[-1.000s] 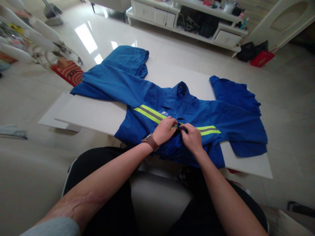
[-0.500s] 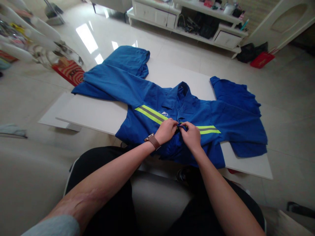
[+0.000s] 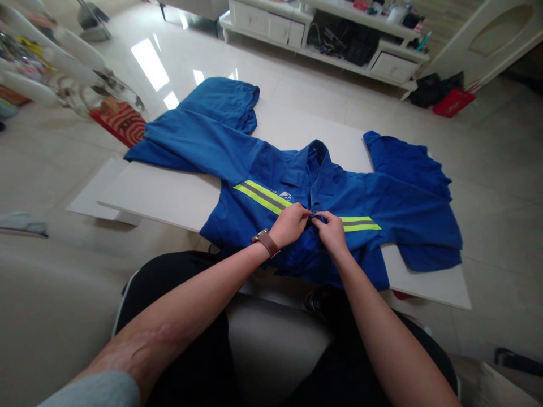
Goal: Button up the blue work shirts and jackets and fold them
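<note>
A blue work jacket [image 3: 267, 161] with yellow-and-grey reflective strips lies spread out, front up, its collar pointing away from me and both sleeves out to the sides. At the middle of its chest, my left hand [image 3: 290, 224] pinches one side of the front opening. My right hand [image 3: 331, 232] is closed on the other side, its fingertips meeting those of the left. Whatever fastener sits between the fingers is too small and covered to make out. The jacket's lower part hangs over the near edge toward my lap.
Under the jacket is a white table [image 3: 161, 195]. A red paper bag [image 3: 121, 121] stands by its left end. Across the tiled floor are a white TV cabinet [image 3: 267, 28] and a red bag [image 3: 453, 103]. My knees are below the near edge.
Both hands stay at the front opening. Their fingertips have drawn closer together, and the right fingers lie flatter over the cloth edge. The jacket has hardly moved.
</note>
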A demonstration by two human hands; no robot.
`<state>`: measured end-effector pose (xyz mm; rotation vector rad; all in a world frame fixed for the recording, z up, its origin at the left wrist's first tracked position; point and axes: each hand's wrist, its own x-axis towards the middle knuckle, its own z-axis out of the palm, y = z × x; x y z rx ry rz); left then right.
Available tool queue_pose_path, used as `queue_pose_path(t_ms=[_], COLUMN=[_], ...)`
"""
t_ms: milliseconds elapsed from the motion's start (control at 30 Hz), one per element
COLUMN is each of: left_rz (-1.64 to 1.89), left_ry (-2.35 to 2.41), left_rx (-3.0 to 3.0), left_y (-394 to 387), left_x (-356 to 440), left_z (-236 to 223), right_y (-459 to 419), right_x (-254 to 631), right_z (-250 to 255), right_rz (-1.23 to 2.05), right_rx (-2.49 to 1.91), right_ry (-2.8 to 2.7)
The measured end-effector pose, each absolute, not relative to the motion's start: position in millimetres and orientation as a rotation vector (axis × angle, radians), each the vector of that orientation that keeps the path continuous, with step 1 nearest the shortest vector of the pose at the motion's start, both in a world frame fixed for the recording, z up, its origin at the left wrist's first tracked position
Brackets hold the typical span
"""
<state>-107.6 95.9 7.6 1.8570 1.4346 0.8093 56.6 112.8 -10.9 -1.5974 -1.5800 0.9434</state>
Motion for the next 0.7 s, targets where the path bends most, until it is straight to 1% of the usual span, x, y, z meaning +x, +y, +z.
queue_pose_path(t_ms=[100, 167, 233, 300, 400, 467, 533, 633, 667, 700], left_rz=[0.839, 0.855, 0.868, 0.903, 1.06, 1.133, 1.063, 0.876, 0.851, 0.85], left_ry=[1.4, 1.396, 1.418, 1.478, 1.618, 1.641, 1.537, 1.396, 1.407, 1.435], left_rx=[1.82, 1.795, 1.769, 1.72, 1.632, 1.58, 1.557, 1.588, 1.619, 1.647], left_y=[96, 96, 96, 97, 101, 105, 108, 109, 108, 107], left_x=[-109, -111, -115, -119, -127, -132, -136, -140, -142, -144], left_z=[8, 10, 13, 17, 26, 30, 31, 30, 31, 33], right_y=[118, 118, 117, 117, 121, 124, 125, 121, 119, 116], right_x=[59, 61, 66, 76, 96, 107, 111, 106, 104, 103], right_z=[-16, -15, -10, -3, 10, 17, 22, 22, 21, 21], right_rz=[1.117, 1.153, 1.083, 0.942, 0.75, 0.713, 0.851, 1.199, 1.232, 1.195], right_rx=[-1.602, -1.572, -1.573, -1.588, -1.564, -1.533, -1.523, -1.5, -1.507, -1.53], right_ry=[-1.298, -1.169, -1.139, -1.122, -0.942, -0.852, -0.946, -1.308, -1.428, -1.529])
